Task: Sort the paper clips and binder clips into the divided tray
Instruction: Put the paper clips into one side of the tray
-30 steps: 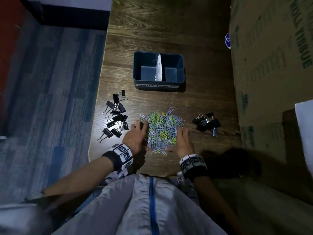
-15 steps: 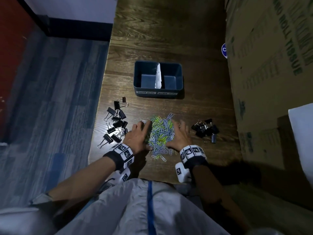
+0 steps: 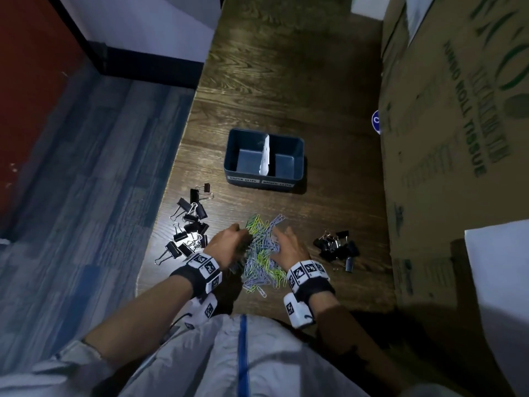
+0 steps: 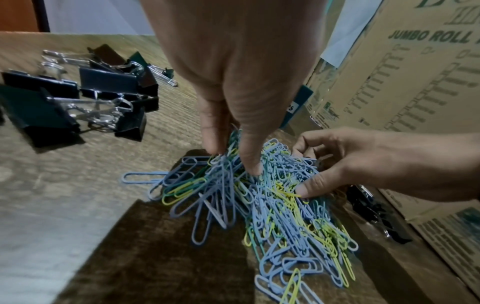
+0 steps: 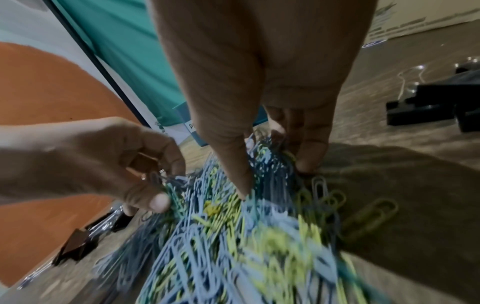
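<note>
Both hands work the central heap of paper clips (image 3: pixel 263 250). Left hand (image 3: pixel 227 245): fingers and thumb curled into the heap's left edge, pinching a bunch of clips, as the right wrist view shows. Right hand (image 3: pixel 289 247): fingers bent and dug into the heap's right side, thumb pressed against the clips, closing round a bunch. From left to right on the wooden table (image 3: pixel 286 81): a scatter of larger black binder clips (image 3: pixel 189 224) near the table's left edge; the blue and yellow-green paper clips; a tighter cluster of smaller black binder clips (image 3: pixel 336 246); a cardboard carton (image 3: pixel 458 138) along the right. Beyond the heap stands the divided tray (image 3: pixel 264 183), both compartments apparently empty, a white divider between them, two labels on its front wall. Judged step: gathering paper clips for the left compartment. Squeeze the bunch from both sides and lift level, since loose clips slip and snag one another.
</note>
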A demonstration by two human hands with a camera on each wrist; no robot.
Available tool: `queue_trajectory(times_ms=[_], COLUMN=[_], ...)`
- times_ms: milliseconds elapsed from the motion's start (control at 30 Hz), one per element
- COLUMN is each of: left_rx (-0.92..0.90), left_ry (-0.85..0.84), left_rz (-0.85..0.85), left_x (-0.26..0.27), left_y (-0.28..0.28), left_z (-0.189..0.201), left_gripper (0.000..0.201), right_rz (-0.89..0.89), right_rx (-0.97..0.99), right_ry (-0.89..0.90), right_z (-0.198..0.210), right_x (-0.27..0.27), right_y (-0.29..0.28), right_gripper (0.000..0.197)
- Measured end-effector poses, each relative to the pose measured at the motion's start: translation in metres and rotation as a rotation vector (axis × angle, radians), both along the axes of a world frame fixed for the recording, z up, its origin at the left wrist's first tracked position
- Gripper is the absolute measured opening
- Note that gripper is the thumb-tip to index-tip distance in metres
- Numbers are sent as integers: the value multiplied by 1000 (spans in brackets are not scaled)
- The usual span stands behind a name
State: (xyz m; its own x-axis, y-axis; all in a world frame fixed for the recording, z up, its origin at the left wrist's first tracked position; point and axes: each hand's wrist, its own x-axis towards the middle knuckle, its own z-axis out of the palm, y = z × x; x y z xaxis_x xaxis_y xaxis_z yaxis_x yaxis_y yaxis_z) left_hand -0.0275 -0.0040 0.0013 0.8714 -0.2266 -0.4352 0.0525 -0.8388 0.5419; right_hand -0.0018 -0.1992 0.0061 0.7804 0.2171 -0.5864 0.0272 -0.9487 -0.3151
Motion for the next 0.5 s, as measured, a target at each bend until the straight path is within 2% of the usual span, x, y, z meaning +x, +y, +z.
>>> queue_trajectory(times_ms=[33, 100, 200, 267, 500], left_rx=[-17, -37, -105, -104, -145], left_ry=[5, -4, 15, -42, -198], left_rz=[1, -40, -33, -30, -50], left_x=[0, 3, 9, 13, 32], left_y=[2, 3, 8, 11, 19], left_z=[2, 9, 13, 14, 34], left_gripper=[35, 28, 27, 27, 25], right_rz=[-7, -27, -72, -78, -129], right_rx=[5, -12, -42, -50, 25], right_ry=[-10, -31, -4, -28, -51], right_z=[2, 5, 9, 10, 28], right_x=[3, 8, 12, 15, 25], right_y=[0, 3, 6, 7, 10], right_gripper=[40, 28, 29, 30, 15])
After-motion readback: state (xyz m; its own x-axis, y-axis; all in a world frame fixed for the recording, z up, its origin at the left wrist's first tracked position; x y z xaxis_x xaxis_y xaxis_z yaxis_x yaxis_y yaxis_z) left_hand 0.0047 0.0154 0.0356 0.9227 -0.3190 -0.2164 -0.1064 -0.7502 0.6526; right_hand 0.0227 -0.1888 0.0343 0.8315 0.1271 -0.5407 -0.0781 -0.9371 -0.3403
